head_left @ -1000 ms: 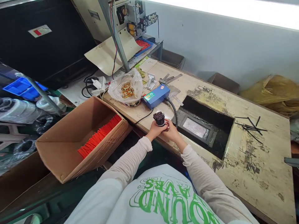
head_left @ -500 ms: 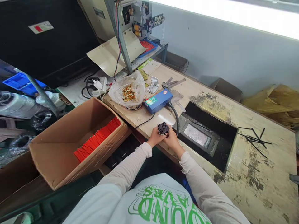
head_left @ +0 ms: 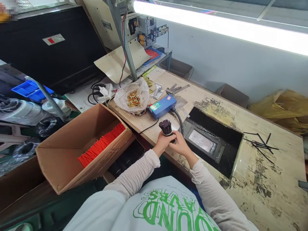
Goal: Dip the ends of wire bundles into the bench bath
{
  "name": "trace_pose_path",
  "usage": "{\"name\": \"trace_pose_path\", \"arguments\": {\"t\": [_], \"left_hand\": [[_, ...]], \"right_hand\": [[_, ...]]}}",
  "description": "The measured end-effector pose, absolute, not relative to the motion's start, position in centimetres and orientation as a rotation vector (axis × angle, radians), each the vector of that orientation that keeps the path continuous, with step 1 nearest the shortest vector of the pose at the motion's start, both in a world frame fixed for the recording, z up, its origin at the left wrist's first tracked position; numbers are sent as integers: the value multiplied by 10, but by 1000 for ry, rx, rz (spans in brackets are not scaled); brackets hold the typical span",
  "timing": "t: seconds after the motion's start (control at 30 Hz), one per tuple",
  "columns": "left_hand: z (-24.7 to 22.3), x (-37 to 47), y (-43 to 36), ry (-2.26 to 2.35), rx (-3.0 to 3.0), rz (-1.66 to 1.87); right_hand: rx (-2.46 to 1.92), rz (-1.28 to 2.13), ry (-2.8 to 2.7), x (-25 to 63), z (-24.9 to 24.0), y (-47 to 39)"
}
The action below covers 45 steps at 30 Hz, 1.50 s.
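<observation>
A bundle of thin black wires or tubes (head_left: 166, 126), with a pale band round it, stands nearly upright between my hands at the table's front edge. My left hand (head_left: 163, 142) is wrapped round it from the left. Against its right side, my right hand (head_left: 180, 143) closes with its fingers on the bundle. The lower part of the bundle is hidden by my hands. Just beyond them lies a blue box-shaped device (head_left: 162, 107) with a black corrugated hose (head_left: 179, 121). Right of my hands, a dark recess (head_left: 231, 154) holds a framed metal plate (head_left: 202, 140).
A cardboard box (head_left: 69, 144) with red strips (head_left: 102, 144) stands at the left. An open plastic bag (head_left: 120, 98) of small brass-coloured parts sits on the table (head_left: 284, 179). Loose black strips (head_left: 261, 144) lie at the right. A metal post (head_left: 130, 59) rises behind.
The bundle has tilted from end-on to more upright, so its side and pale band show. Both hands still hold it. The camera view has shifted slightly.
</observation>
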<state>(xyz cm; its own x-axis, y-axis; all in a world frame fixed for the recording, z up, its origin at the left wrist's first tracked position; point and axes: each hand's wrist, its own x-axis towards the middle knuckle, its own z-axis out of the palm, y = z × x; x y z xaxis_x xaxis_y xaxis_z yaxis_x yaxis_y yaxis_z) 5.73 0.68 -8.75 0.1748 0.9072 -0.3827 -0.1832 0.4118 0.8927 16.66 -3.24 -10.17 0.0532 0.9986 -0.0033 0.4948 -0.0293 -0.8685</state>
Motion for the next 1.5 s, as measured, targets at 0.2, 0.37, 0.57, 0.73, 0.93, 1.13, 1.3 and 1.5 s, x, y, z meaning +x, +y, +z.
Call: {"name": "trace_pose_path", "arguments": {"t": [0.2, 0.37, 0.57, 0.73, 0.93, 1.13, 1.3, 1.5], "left_hand": [[-62, 61, -8, 1116, 682, 945], [-61, 60, -20, 1145, 701, 964], [-57, 38, -19, 889, 804, 702], [-57, 29, -19, 686, 679, 603], [-47, 29, -27, 628, 445, 625], [-34, 25, -25, 643, 402, 643], [-31, 30, -27, 625, 360, 648], [-26, 29, -31, 612, 316, 619]], "right_hand": [[-1418, 1204, -1396, 164, -86, -37], [-1261, 1337, -1320, 158, -91, -46], [-1198, 1598, -983, 156, -83, -62], [-1107, 1794, -886, 152, -67, -69], [-1348, 1527, -1512, 192, -39, -83], [-1235, 614, -1755, 201, -23, -103], [-1102, 443, -1900, 184, -27, -101], [-1009, 478, -1910, 185, -27, -98]]}}
